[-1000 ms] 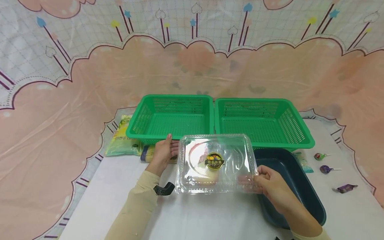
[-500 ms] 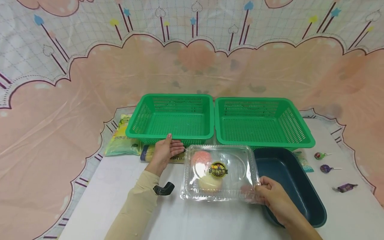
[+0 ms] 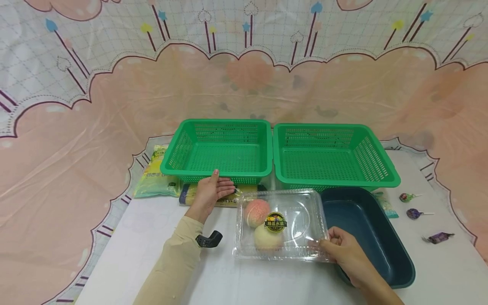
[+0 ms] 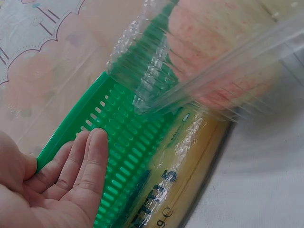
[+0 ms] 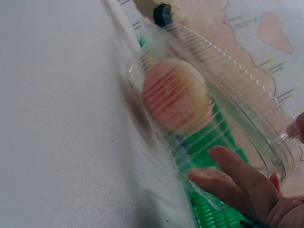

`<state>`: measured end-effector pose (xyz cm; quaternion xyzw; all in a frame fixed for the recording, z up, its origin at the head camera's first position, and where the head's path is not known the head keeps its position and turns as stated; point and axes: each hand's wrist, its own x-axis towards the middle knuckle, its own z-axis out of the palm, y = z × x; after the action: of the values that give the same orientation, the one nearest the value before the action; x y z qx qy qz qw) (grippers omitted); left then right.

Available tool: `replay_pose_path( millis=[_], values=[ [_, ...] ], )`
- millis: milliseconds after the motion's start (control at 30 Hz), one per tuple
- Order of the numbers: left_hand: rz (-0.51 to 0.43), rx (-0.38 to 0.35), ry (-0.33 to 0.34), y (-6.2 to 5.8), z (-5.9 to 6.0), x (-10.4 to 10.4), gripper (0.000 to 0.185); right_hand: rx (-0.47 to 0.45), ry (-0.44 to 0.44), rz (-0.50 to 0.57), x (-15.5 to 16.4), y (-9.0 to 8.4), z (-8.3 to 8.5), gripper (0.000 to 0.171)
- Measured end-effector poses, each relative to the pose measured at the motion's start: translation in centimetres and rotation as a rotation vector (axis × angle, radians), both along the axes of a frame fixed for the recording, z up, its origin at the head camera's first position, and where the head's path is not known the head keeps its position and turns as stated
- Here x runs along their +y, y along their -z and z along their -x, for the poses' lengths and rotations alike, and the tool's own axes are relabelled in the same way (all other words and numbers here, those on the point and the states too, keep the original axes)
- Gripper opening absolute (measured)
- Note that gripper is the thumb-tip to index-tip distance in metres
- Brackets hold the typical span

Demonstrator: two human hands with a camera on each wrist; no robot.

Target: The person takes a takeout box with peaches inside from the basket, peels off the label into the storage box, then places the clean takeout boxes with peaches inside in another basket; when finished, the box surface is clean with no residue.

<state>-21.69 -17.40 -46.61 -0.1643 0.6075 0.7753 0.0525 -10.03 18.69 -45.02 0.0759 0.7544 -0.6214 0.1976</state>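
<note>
A clear plastic clamshell box (image 3: 301, 212) with a dark round sticker holds a pink peach (image 3: 256, 212) and a paler peach (image 3: 267, 237). It lies on the white table in front of the two green baskets. My right hand (image 3: 335, 248) pinches the box's front right corner; the right wrist view shows its fingers (image 5: 237, 180) under the box's rim (image 5: 228, 71), with a peach (image 5: 175, 97) inside. My left hand (image 3: 211, 192) rests with straight fingers against the front wall of the left green basket (image 3: 244, 173), thumb at the rim. The left wrist view shows that hand (image 4: 61, 180) on the basket (image 4: 123, 128).
A second green basket (image 3: 343, 183) stands to the right. A dark blue tub (image 3: 396, 254) sits right of the box. A yellow noodle packet (image 3: 244, 192) lies under my left fingers, a green-yellow bag (image 3: 154, 178) further left. Wrapped lollipops (image 3: 413, 214) and a candy (image 3: 438, 238) lie far right.
The clear box has come down from a raised, tilted position onto the table and shifted slightly right. My right hand moved down with it. My left hand stayed on the basket.
</note>
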Motion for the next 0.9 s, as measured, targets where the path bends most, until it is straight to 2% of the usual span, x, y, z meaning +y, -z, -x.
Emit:
replay_pose_path(
  millis=[367,533,633,733,900],
  values=[
    [0.0,-0.006,-0.002,0.05,0.09,-0.08,0.063,0.002,-0.019,-0.053,-0.27,-0.14,0.01,0.021],
    [-0.001,-0.005,-0.004,0.03,0.14,0.02,0.063,0.017,-0.072,-0.181,-0.25,-0.18,0.03,0.019],
    [0.003,-0.004,-0.005,0.05,0.15,0.04,0.063,0.046,-0.076,-0.258,-0.33,-0.19,-0.03,0.028],
    [0.002,-0.005,-0.01,0.1,0.11,0.02,0.063,0.085,-0.065,-0.274,-0.53,-0.25,-0.19,0.039],
    [-0.002,-0.003,-0.009,0.2,0.12,-0.03,0.064,0.15,-0.052,-0.358,-0.97,-0.49,-0.37,0.048]
  ],
)
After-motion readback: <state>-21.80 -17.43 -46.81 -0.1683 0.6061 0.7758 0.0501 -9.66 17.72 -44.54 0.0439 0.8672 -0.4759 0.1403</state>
